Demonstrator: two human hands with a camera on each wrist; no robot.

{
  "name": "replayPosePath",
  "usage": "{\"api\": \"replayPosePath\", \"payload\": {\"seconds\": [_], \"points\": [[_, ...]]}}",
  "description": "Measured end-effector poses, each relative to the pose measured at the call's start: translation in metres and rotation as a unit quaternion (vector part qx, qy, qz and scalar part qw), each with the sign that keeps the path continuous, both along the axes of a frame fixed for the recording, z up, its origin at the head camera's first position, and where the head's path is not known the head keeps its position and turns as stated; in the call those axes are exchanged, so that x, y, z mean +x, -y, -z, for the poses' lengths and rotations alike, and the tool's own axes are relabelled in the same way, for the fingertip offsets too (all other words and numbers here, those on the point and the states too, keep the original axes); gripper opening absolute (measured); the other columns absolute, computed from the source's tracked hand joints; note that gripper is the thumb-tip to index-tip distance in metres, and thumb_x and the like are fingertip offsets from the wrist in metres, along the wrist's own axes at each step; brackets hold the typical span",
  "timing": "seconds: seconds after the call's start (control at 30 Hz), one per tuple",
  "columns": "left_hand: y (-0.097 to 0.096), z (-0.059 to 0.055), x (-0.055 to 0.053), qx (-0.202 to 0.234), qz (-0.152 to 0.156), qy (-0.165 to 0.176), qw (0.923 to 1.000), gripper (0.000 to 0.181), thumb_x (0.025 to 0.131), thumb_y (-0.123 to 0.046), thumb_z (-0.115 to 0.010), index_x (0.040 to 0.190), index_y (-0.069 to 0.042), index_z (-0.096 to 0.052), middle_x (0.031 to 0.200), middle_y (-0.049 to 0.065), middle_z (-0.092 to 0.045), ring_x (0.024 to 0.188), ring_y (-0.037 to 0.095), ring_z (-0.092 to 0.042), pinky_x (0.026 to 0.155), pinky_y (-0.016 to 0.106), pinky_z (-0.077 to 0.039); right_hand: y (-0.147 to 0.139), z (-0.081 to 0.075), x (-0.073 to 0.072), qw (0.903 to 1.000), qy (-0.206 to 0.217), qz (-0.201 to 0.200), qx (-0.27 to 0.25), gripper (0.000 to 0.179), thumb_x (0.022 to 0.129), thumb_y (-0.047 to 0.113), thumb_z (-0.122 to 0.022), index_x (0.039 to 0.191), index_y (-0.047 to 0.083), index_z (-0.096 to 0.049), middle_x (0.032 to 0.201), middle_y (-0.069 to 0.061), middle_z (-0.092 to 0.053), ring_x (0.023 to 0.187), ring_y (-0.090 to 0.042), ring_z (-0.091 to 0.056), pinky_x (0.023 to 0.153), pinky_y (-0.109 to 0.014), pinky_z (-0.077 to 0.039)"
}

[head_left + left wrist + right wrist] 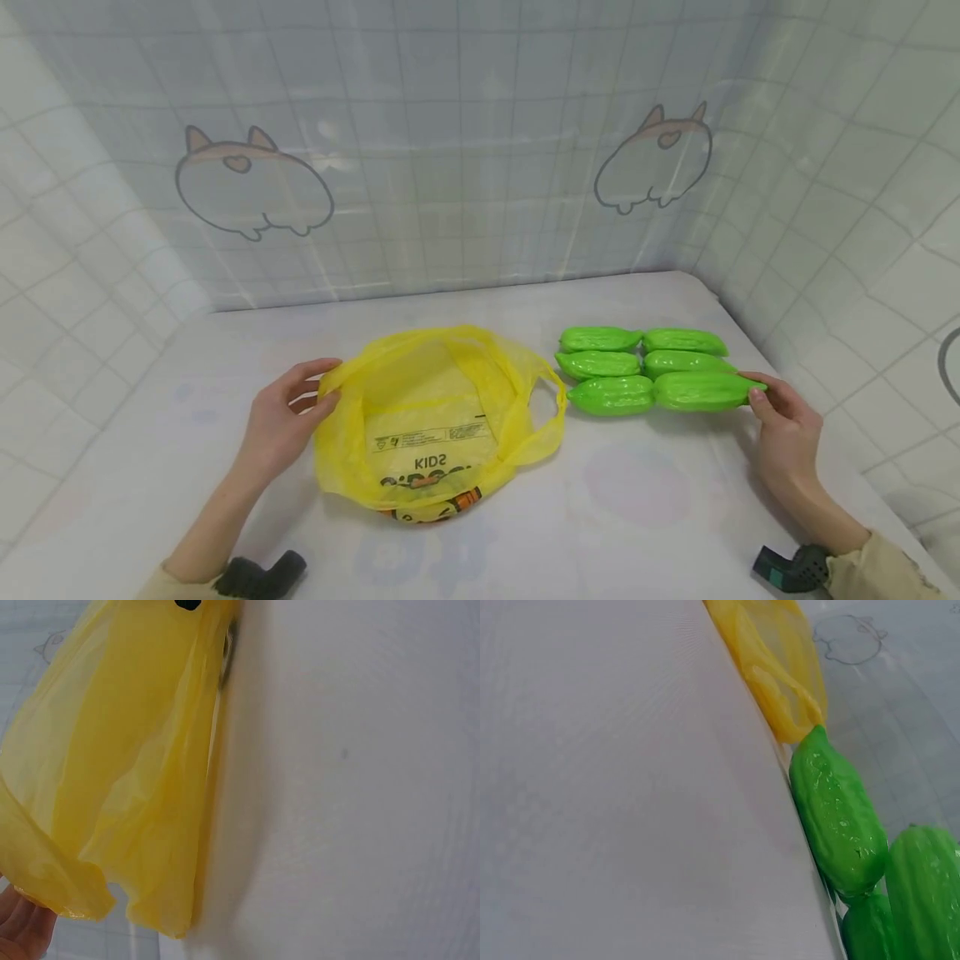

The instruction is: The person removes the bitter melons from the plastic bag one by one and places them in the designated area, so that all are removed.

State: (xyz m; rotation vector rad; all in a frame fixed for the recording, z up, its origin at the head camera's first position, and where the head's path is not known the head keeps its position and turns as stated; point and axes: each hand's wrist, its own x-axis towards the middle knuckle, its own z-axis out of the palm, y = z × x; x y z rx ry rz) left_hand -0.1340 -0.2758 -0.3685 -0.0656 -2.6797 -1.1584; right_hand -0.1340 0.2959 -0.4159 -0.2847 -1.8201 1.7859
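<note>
A yellow plastic bag (345, 450) stands with its mouth spread wide, dark print showing inside and its right handle loop (553, 429) lying toward the green gourds. My left hand (281, 421) pinches the bag's left edge between thumb and fingers; in the left wrist view, fingertips (26, 922) show behind the yellow film. To the right, glossy green bitter gourds lie in three rows of two. My right hand (787, 433) pinches the pointed right end of the front right gourd (701, 392). The front left gourd (836, 817) has its tip close to the bag's handle.
The pale table cover (615, 533) carries faint printed shapes. Behind it rises a tiled-pattern wall sheet (465, 208) with two cartoon animal drawings, and similar sheeting (847, 275) closes in on the right. Dark devices (791, 569) are worn on both wrists.
</note>
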Motion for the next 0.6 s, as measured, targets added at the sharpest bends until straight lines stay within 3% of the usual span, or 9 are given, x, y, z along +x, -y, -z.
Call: {"api": "replayPosePath", "payload": {"seconds": [0.13, 0.2, 0.27, 0.33, 0.4, 0.6], "points": [[0.0003, 0.0003, 0.0005, 0.002, -0.001, -0.002, 1.0000, 0.043, 0.097, -0.016, -0.066, 0.138, -0.012, -0.057, 0.137, 0.012, -0.059, 0.113, 0.029, -0.061, 0.090, 0.011, -0.052, -0.0033, -0.0003, -0.0049, 0.9960, 0.007, 0.012, -0.088, 0.022, 0.099, -0.004, -0.052, 0.108, -0.002, -0.072, 0.095, 0.004, -0.072, 0.081, -0.005, -0.065, 0.073, -0.011, -0.051], [0.0003, -0.0002, 0.0010, 0.002, -0.003, -0.003, 1.0000, 0.042, 0.097, -0.016, -0.066, 0.138, -0.012, -0.057, 0.137, 0.012, -0.059, 0.113, 0.029, -0.060, 0.089, 0.009, -0.052, -0.0046, -0.0008, -0.0064, 0.9935, 0.023, 0.017, -0.110, 0.023, 0.100, -0.001, -0.050, 0.107, 0.002, -0.072, 0.097, 0.004, -0.070, 0.084, -0.005, -0.064, 0.072, -0.010, -0.052], [0.0002, -0.0008, 0.0012, 0.003, -0.004, -0.002, 1.0000, 0.042, 0.097, -0.016, -0.066, 0.138, -0.011, -0.057, 0.137, 0.012, -0.059, 0.113, 0.029, -0.060, 0.092, 0.017, -0.055, -0.0060, -0.0010, -0.0071, 0.9920, 0.040, 0.019, -0.118, 0.024, 0.102, 0.001, -0.049, 0.107, 0.005, -0.072, 0.099, 0.005, -0.068, 0.086, -0.004, -0.064, 0.072, -0.009, -0.052], [0.0001, -0.0009, 0.0007, 0.001, -0.003, -0.003, 1.0000, 0.042, 0.097, -0.016, -0.065, 0.138, -0.011, -0.057, 0.137, 0.012, -0.059, 0.113, 0.029, -0.060, 0.095, 0.028, -0.056, -0.0071, -0.0013, -0.0079, 0.9907, 0.055, 0.024, -0.123, 0.025, 0.102, 0.003, -0.048, 0.107, 0.006, -0.073, 0.100, 0.005, -0.067, 0.087, -0.004, -0.063, 0.072, -0.009, -0.052], [0.0001, -0.0001, 0.0000, -0.001, -0.002, -0.004, 1.0000, 0.041, 0.098, -0.016, -0.064, 0.138, -0.011, -0.057, 0.137, 0.011, -0.060, 0.113, 0.028, -0.060, 0.095, 0.031, -0.056, -0.0080, -0.0013, -0.0080, 0.9906, 0.071, 0.030, -0.114, 0.025, 0.103, 0.004, -0.048, 0.106, 0.008, -0.073, 0.100, 0.007, -0.067, 0.088, -0.003, -0.062, 0.072, -0.008, -0.051], [0.0010, 0.0059, -0.0021, -0.001, -0.001, -0.005, 1.0000, 0.041, 0.098, -0.017, -0.064, 0.137, -0.011, -0.057, 0.136, 0.010, -0.060, 0.112, 0.026, -0.061, 0.088, 0.006, -0.049, -0.0102, 0.0005, -0.0055, 0.9912, 0.114, 0.026, -0.063, 0.024, 0.103, 0.008, -0.050, 0.106, 0.014, -0.073, 0.096, 0.015, -0.066, 0.087, 0.000, -0.058, 0.073, -0.007, -0.048]]}}
